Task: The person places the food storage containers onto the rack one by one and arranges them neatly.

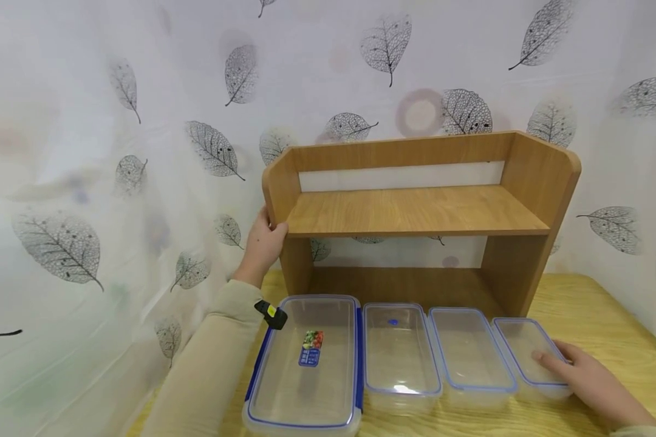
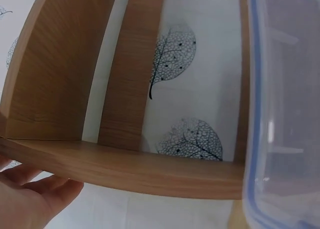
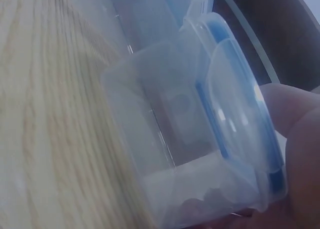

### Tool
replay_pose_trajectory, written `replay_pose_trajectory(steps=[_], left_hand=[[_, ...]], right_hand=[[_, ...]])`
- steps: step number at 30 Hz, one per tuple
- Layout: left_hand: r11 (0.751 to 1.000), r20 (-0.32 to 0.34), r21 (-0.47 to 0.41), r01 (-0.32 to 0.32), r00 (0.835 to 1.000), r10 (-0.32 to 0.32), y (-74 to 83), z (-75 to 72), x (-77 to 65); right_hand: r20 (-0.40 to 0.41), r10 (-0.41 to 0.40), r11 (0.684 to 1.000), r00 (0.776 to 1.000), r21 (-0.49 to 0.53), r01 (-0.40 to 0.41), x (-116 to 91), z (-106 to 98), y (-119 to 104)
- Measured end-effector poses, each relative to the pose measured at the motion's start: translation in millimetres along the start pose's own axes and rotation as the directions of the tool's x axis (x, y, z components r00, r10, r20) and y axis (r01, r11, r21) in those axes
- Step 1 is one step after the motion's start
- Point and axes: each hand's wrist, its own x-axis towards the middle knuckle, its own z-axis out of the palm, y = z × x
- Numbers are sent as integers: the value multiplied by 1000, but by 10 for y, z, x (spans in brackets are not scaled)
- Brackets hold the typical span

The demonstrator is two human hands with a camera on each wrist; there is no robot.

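Observation:
My left hand (image 1: 263, 243) is at the left side panel of a wooden desktop shelf (image 1: 415, 209). The thumb lies by the panel's front edge and the fingers are against its outer face; in the left wrist view the fingertips (image 2: 65, 191) touch the wood. My right hand (image 1: 593, 379) grips the smallest clear food container (image 1: 530, 346), at the right end of a row, with the thumb over its blue-rimmed lid. The right wrist view shows this container (image 3: 165, 119) from the side, low over the table, with fingers seen through its near end.
Left of it stand a medium container (image 1: 470, 346), another medium container (image 1: 399, 349) and a large one (image 1: 328, 388) with blue side clips and a label, in front of the shelf. All sit on a wood-grain table (image 1: 590, 309). Leaf-patterned sheeting (image 1: 317, 73) hangs behind and at left.

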Motion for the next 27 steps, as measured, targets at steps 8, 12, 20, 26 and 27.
replay_pose_trajectory(steps=[8,12,20,26,27], left_hand=[[999,-48,-5,-41,998,41,-5,35,-12],[998,-68,-12,-57,996,56,-23,34,-41],[998,-105,3,-68,992,68,-41,32,-67],[999,-125,12,-34,992,35,-62,39,-68],[999,-127,16,-28,991,30,-69,40,-73]], right_hand=[[-20,0,999,1000,-43,-1,-13,-38,-19],[-28,-12,1000,1000,-23,11,-14,-26,12],[-29,10,1000,1000,-12,-10,-5,21,22],[-60,15,1000,998,3,-15,-42,52,9],[-59,9,1000,998,17,-8,-54,57,13]])
